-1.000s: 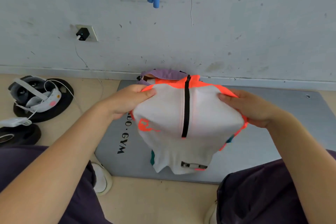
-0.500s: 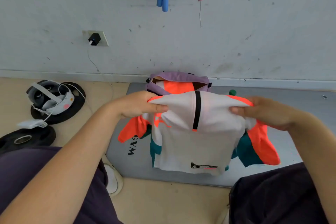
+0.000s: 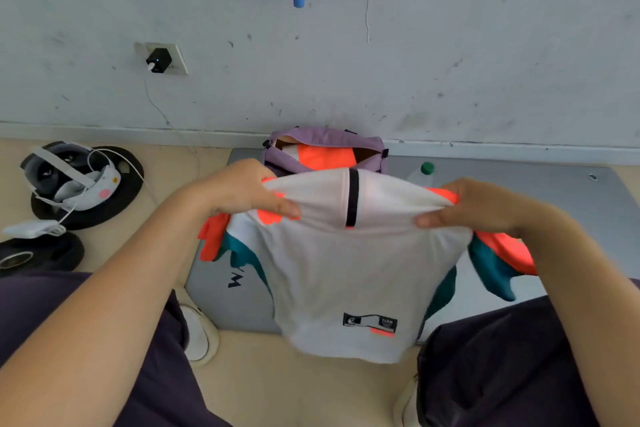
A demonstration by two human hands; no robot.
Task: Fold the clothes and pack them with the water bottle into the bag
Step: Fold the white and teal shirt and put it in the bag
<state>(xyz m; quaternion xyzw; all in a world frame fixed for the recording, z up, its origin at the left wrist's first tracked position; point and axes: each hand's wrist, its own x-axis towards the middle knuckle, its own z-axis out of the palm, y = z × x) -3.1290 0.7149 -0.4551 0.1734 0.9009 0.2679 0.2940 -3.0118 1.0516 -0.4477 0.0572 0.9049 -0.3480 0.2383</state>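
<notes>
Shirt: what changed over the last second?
The white shirt, bunched a second ago, has opened out: the sleeves dropped free to both sides and the body hangs lower. The left hand and right hand keep pinching its top edge. The purple bag, open, and the water bottle stayed put.

Matt cloth shirt [image 3: 346, 270], smooth grey mat [image 3: 235, 302]

We've got a white shirt [image 3: 349, 274] with a black stripe, neon-orange and teal sleeves; a lilac bag [image 3: 325, 137] showing orange inside; a green-capped bottle [image 3: 424, 173]; a grey mat [image 3: 502, 177].
</notes>
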